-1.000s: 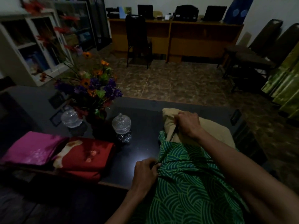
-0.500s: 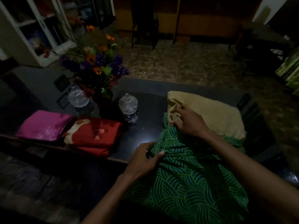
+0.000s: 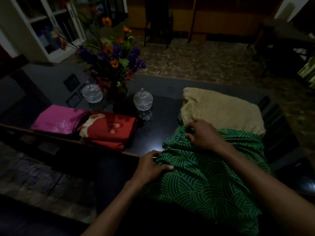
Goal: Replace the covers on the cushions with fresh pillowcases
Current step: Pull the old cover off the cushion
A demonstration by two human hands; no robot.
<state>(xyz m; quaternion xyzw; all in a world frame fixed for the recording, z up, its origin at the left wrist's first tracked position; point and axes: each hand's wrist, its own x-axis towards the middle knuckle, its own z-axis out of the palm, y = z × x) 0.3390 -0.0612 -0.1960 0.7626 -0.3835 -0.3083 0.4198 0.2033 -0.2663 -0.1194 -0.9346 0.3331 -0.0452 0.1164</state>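
Observation:
A beige cushion [image 3: 221,109] lies on the dark table [image 3: 160,126], its far half bare. A green patterned cover [image 3: 201,181] wraps its near half and hangs toward me off the table edge. My right hand [image 3: 202,133] grips bunched green fabric at the cover's open edge, right against the cushion. My left hand [image 3: 150,166] pinches the cover's left side near the table edge. Two folded pillowcases lie at the left: a magenta one [image 3: 59,120] and a red one [image 3: 109,130].
A vase of orange and purple flowers [image 3: 112,57] stands at the table's back left, with a glass bowl [image 3: 92,93] and a lidded glass jar [image 3: 142,101] beside it. White shelves [image 3: 39,26] stand far left, chairs and a desk behind.
More of the beige cushion is bare: the green cover's edge has come toward me. My right hand has slid nearer along the cushion. The view has tipped downward.

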